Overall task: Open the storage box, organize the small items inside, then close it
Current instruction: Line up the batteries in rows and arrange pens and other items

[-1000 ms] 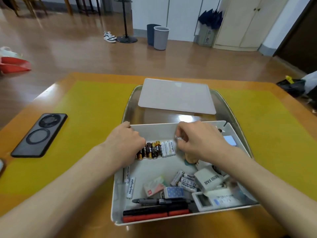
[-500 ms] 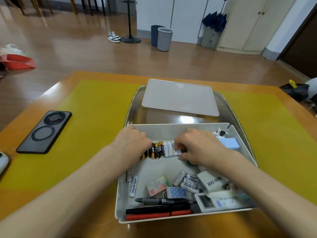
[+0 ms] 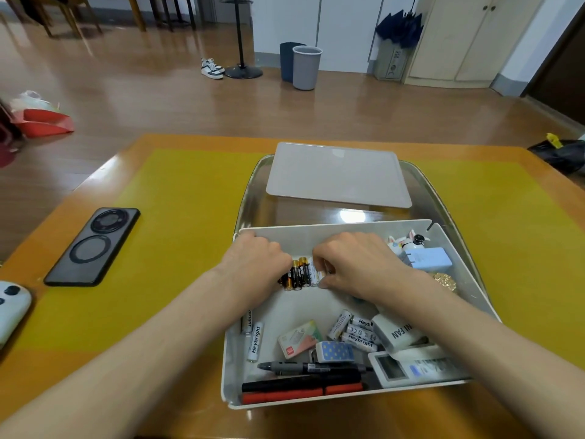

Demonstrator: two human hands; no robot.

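The white storage box (image 3: 345, 236) sat open at lower centre of the frame, its flat grey lid (image 3: 338, 174) lying off it just above. Near its upper wall a tight row of batteries (image 3: 300, 273) stood side by side, black-and-gold ones at left, white ones at right. Lower down lay loose white batteries (image 3: 357, 331), a white "MINI FAN" block (image 3: 395, 332), a pink card (image 3: 299, 339), a grey pen (image 3: 311, 367) and a red-and-black tool (image 3: 300, 389) along the bottom wall.
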